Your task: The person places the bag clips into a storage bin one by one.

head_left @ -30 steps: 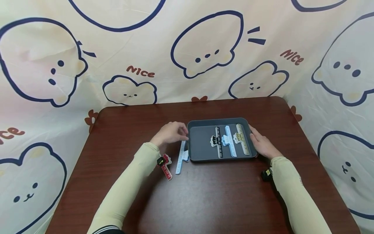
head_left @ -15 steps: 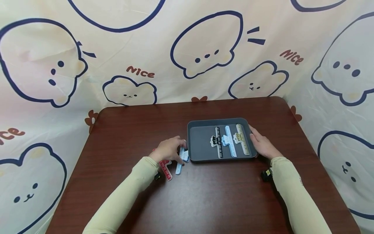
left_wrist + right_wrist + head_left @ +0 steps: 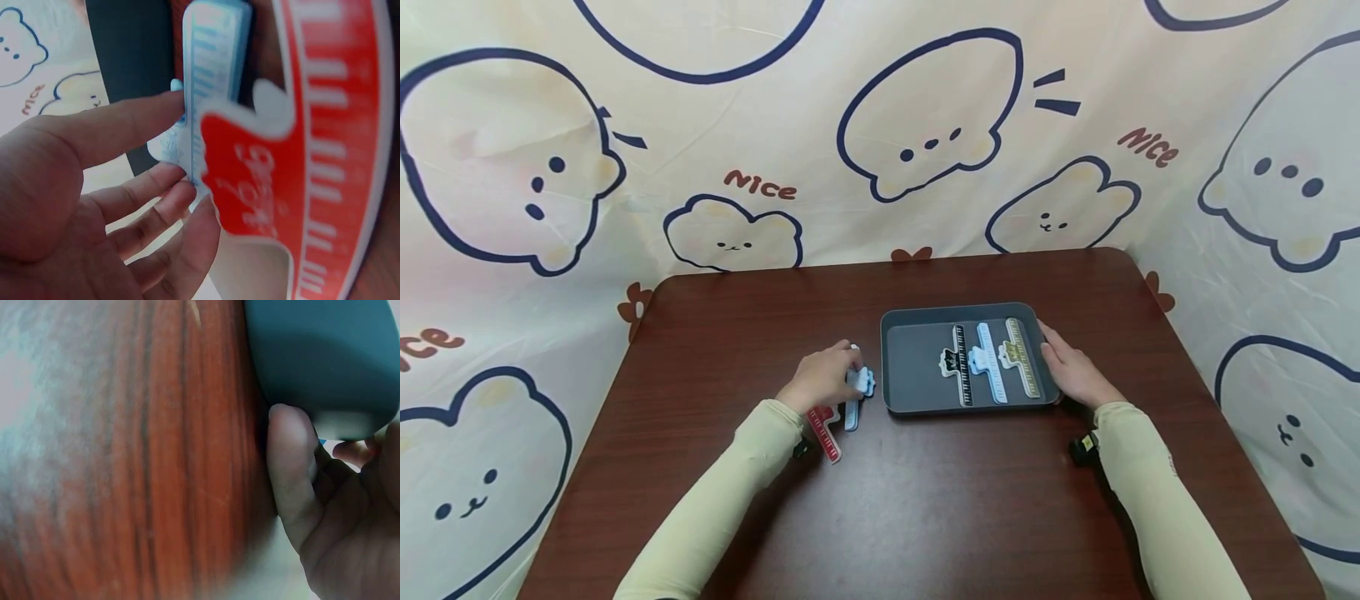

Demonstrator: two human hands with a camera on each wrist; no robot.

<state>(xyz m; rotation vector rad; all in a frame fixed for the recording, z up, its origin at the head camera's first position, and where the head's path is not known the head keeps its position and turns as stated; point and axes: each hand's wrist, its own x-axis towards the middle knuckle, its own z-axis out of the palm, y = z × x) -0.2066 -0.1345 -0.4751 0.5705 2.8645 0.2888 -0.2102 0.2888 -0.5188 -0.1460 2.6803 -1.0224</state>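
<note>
My left hand (image 3: 822,377) pinches a light blue clip (image 3: 852,414) with a piano-key strip, left of the grey tray (image 3: 917,407). In the left wrist view, thumb and fingertips meet at this blue clip (image 3: 209,56), partly hidden behind a red piano-key clip (image 3: 250,175). The red clip (image 3: 826,433) lies on the table just below my left hand. My right hand (image 3: 1078,371) rests against the tray's right side, its fingers along the outer wall. The right wrist view has the thumb (image 3: 290,450) touching the tray's wall (image 3: 325,375).
Inside the tray, on its right half, lie a black clip (image 3: 962,367), a light blue clip (image 3: 989,362) and a yellowish clip (image 3: 1019,358), side by side. The brown table (image 3: 940,500) reaches back to a patterned cloth (image 3: 850,225).
My left hand has come down from beside the tray's upper left corner and taken hold of the blue clip. The clip has shifted left, away from the tray. The right hand stays put.
</note>
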